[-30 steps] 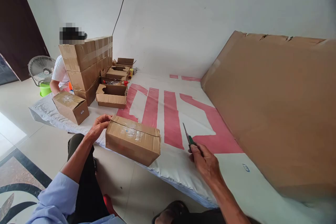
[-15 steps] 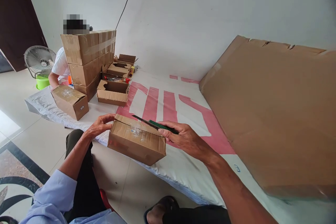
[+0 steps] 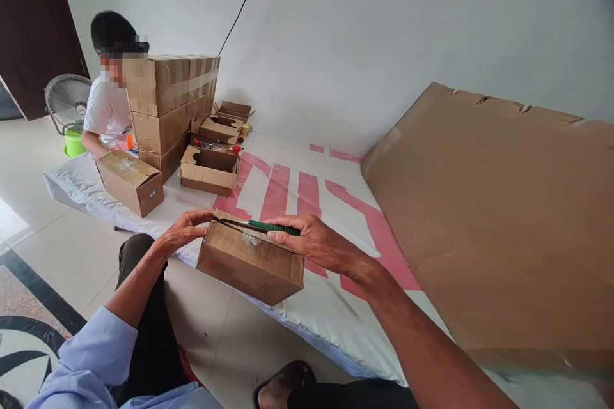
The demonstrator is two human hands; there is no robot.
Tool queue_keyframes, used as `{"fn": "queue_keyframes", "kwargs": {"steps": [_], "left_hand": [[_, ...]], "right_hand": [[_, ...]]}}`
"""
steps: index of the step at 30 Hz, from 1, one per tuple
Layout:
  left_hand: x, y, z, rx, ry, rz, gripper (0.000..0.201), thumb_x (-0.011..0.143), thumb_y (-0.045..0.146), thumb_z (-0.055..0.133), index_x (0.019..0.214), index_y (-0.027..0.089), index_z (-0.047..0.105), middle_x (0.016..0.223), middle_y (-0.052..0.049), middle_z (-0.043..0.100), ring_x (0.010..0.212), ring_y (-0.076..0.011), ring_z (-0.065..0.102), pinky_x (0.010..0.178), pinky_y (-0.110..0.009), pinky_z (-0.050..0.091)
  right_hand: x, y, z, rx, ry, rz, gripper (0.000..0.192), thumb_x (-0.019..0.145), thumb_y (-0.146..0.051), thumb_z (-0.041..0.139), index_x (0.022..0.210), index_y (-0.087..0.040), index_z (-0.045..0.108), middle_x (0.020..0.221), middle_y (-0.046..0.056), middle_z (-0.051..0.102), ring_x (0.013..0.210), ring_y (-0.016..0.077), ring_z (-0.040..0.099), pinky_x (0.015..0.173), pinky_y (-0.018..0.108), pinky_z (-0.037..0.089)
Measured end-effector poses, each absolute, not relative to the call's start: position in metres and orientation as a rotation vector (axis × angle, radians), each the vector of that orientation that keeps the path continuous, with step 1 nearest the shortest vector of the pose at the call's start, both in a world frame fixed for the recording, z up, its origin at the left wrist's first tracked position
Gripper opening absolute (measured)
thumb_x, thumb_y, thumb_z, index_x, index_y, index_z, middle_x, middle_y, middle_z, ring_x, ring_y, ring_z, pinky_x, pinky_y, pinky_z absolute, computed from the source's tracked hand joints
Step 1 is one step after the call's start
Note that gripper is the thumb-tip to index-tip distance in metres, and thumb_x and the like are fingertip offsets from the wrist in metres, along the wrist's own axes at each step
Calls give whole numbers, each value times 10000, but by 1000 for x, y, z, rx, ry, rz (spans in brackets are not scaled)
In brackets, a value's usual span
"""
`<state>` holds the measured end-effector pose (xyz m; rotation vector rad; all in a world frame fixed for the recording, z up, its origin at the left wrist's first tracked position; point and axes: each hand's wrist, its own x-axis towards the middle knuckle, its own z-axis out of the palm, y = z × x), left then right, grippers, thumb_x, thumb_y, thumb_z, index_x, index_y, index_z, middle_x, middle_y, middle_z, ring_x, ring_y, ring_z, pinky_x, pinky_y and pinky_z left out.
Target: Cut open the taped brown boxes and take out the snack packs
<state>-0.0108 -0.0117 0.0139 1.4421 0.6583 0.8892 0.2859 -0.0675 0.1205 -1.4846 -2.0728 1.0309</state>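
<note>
In front of me a taped cardboard box [image 3: 252, 271] rests tilted at the near edge of the cloth-covered surface. My left hand [image 3: 188, 230] grips its left end, with fingers over the top edge and thumb on the side. A box cutter with a green handle [image 3: 275, 227] is in my right hand [image 3: 321, 246], fingers wrapped round it. Its dark blade lies along the seam on the box top, pointing toward my left hand. Clear, crumpled tape sticks to the middle of the lid.
Another taped box [image 3: 132, 182] sits to the left, beside an open box [image 3: 210, 171] and tall stacked boxes [image 3: 167, 112]. A person in a white shirt [image 3: 108, 108] is behind the stack, near a fan [image 3: 70, 102]. A large cardboard sheet [image 3: 499, 223] leans at the right.
The box cutter has moved left and down, so its blade now meets the lid seam near my left hand. The person behind the stack has come further into view.
</note>
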Motion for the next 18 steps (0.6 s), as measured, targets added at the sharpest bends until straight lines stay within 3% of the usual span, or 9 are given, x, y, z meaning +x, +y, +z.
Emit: {"fn": "queue_keyframes", "kwargs": {"steps": [6, 18], "left_hand": [[-10, -11, 14, 1422, 671, 901, 502, 793, 402, 925, 1242, 202, 825, 1311, -112, 807, 1329, -354, 686, 1182, -451, 464], [-14, -5, 10, 1543, 707, 862, 543, 865, 468, 875, 1329, 203, 776, 1358, -135, 780, 1355, -355, 669, 1166, -470, 472]], "right_hand": [[282, -64, 131, -1567, -2175, 997, 453, 928, -520, 598, 1177, -223, 833, 1133, 69, 833, 971, 271, 736, 815, 353, 532], [276, -51, 162, -1796, -2465, 565, 306, 919, -508, 624, 969, -281, 824, 795, 22, 694, 724, 206, 578, 674, 335, 350]]}}
